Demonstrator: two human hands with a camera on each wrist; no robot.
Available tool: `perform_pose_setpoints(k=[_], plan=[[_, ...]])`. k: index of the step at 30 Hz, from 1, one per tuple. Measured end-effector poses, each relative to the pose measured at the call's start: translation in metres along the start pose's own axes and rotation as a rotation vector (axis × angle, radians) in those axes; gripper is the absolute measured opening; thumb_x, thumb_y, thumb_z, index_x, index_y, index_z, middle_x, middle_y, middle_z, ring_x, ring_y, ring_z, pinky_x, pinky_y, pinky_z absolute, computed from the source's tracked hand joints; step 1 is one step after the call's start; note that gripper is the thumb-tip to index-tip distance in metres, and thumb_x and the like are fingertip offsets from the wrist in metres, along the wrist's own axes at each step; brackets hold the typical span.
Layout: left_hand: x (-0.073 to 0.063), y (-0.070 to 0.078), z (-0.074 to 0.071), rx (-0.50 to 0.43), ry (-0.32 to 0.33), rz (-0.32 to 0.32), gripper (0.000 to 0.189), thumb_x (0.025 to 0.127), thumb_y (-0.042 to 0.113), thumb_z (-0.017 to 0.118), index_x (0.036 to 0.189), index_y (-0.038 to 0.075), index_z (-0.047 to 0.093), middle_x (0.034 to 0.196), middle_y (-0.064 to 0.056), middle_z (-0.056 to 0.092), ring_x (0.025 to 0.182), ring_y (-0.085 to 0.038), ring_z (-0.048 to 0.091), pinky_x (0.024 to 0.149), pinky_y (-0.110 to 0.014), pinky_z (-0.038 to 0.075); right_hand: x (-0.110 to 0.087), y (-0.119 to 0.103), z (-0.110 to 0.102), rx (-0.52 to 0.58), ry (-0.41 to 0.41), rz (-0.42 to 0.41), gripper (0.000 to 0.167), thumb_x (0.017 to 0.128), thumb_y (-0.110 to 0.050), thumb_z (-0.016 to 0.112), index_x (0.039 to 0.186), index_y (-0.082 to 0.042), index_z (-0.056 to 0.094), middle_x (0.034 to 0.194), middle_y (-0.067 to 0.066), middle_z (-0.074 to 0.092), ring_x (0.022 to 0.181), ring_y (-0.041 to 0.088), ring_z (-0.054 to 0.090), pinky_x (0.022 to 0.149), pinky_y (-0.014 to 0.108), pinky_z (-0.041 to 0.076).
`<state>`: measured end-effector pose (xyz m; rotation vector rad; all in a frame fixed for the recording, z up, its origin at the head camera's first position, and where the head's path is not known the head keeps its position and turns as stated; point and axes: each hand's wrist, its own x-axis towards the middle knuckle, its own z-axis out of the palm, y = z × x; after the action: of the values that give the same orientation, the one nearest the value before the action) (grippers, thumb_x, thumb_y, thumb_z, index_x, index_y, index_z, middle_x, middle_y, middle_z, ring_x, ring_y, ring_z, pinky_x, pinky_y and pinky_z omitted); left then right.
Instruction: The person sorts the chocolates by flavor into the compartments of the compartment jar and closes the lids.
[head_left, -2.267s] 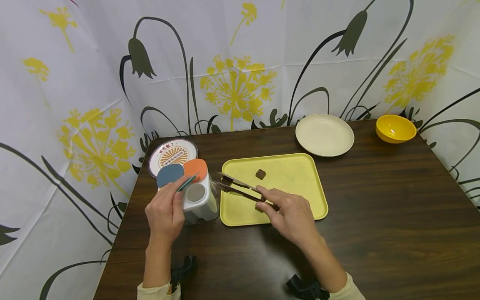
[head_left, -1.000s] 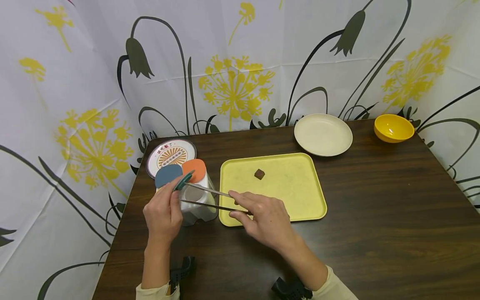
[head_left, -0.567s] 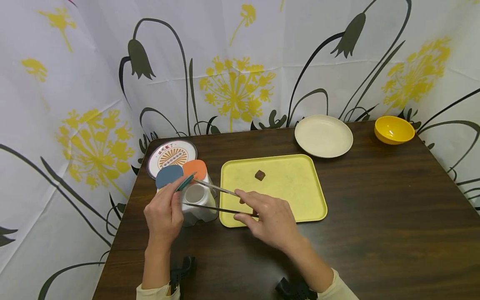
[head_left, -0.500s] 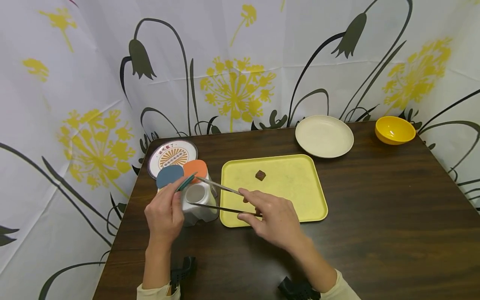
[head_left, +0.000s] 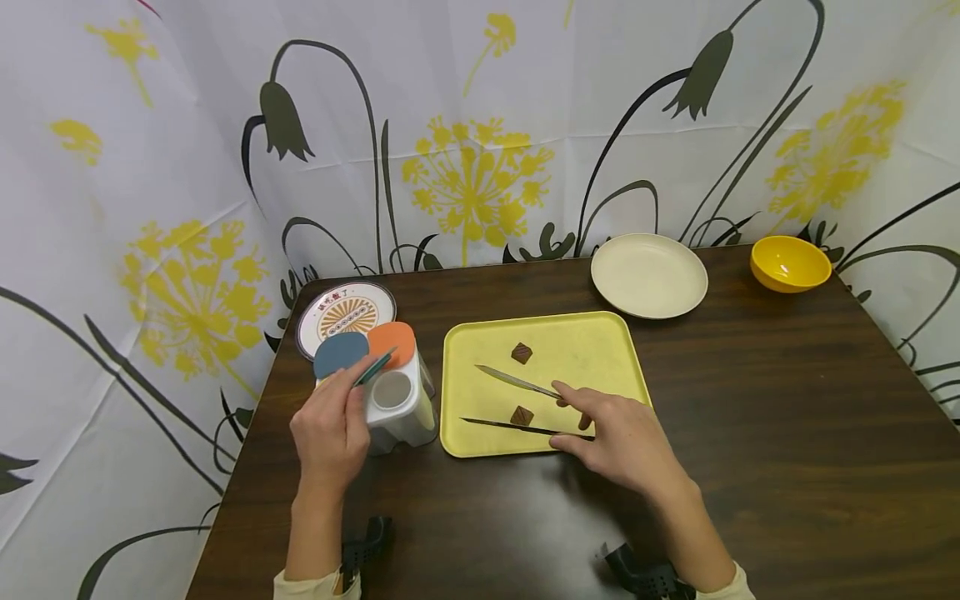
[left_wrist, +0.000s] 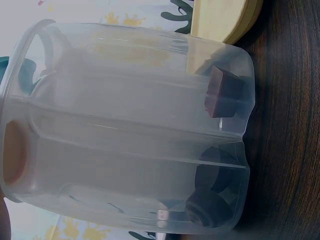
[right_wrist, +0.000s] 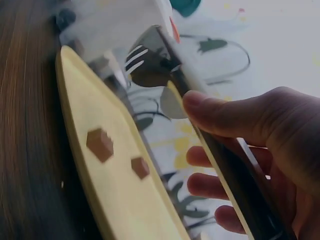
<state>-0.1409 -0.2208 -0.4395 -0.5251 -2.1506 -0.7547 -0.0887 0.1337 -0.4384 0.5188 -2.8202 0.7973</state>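
My left hand (head_left: 327,437) holds up the small teal lid (head_left: 375,365) of a white, translucent divided storage box (head_left: 401,417). The opening under that lid is uncovered. In the left wrist view, a brown chocolate piece (left_wrist: 223,93) lies at the bottom of one compartment and dark rounded pieces (left_wrist: 209,207) in another. My right hand (head_left: 618,429) grips metal tongs (head_left: 517,382), their arms spread over the yellow tray (head_left: 600,358). One chocolate (head_left: 522,416) lies beneath the tongs, another (head_left: 522,353) farther back. The right wrist view shows a slotted tong end with nothing visible in it.
Blue (head_left: 341,352) and orange (head_left: 392,340) lids cover the box's rear compartments. A patterned plate (head_left: 315,321) lies behind it. Toward the back right stand a cream plate (head_left: 649,275) and a yellow bowl (head_left: 791,263). A printed curtain (head_left: 480,75) hangs behind the table.
The tongs first held a chocolate near the box, then spread at the uncovered opening. Now they have moved right, back over the tray, without it. My left hand keeps the teal lid raised.
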Motion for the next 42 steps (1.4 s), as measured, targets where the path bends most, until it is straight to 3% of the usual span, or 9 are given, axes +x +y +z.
perform_pose_setpoints(k=[6, 12, 18, 29, 42], plan=[[-0.001, 0.0, 0.0, -0.009, 0.012, 0.02, 0.033, 0.097, 0.017, 0.05, 0.121, 0.009, 0.071, 0.104, -0.007, 0.074, 0.092, -0.029, 0.069, 0.095, -0.03, 0.047, -0.007, 0.017, 0.001, 0.008, -0.066, 0.107, 0.055, 0.074, -0.038, 0.084, 0.125, -0.025, 0.068, 0.091, -0.007, 0.071, 0.072, 0.007, 0.064, 0.057, 0.033, 0.045], [-0.001, -0.001, 0.0, -0.005, 0.007, 0.012, 0.033, 0.097, 0.018, 0.05, 0.121, 0.01, 0.071, 0.101, -0.007, 0.074, 0.09, -0.028, 0.069, 0.093, -0.031, 0.048, -0.012, 0.029, 0.003, 0.002, -0.113, 0.152, 0.052, 0.075, -0.039, 0.083, 0.124, -0.025, 0.069, 0.09, -0.009, 0.071, 0.067, 0.002, 0.059, 0.055, 0.032, 0.043], [-0.001, -0.001, 0.001, 0.0, 0.016, 0.015, 0.033, 0.097, 0.018, 0.049, 0.12, 0.01, 0.071, 0.1, -0.008, 0.074, 0.089, -0.029, 0.07, 0.088, -0.04, 0.051, -0.014, 0.034, 0.007, 0.007, -0.144, 0.153, 0.052, 0.078, -0.041, 0.081, 0.126, -0.025, 0.068, 0.092, -0.011, 0.071, 0.065, -0.001, 0.056, 0.055, 0.031, 0.043], [0.0, 0.0, 0.001, -0.003, 0.012, 0.007, 0.033, 0.098, 0.019, 0.048, 0.12, 0.01, 0.071, 0.103, -0.008, 0.074, 0.094, -0.03, 0.07, 0.096, -0.031, 0.047, -0.014, 0.036, 0.013, -0.001, -0.151, 0.169, 0.046, 0.08, -0.039, 0.079, 0.123, -0.027, 0.07, 0.071, -0.018, 0.061, 0.062, -0.001, 0.055, 0.054, 0.031, 0.042], [0.0, 0.0, 0.001, -0.003, -0.001, 0.0, 0.033, 0.097, 0.018, 0.049, 0.121, 0.01, 0.071, 0.104, -0.008, 0.074, 0.093, -0.029, 0.069, 0.098, -0.029, 0.046, -0.015, 0.038, 0.015, -0.042, -0.086, 0.131, 0.037, 0.082, -0.035, 0.078, 0.118, -0.028, 0.073, 0.092, -0.009, 0.073, 0.073, 0.008, 0.064, 0.055, 0.033, 0.044]])
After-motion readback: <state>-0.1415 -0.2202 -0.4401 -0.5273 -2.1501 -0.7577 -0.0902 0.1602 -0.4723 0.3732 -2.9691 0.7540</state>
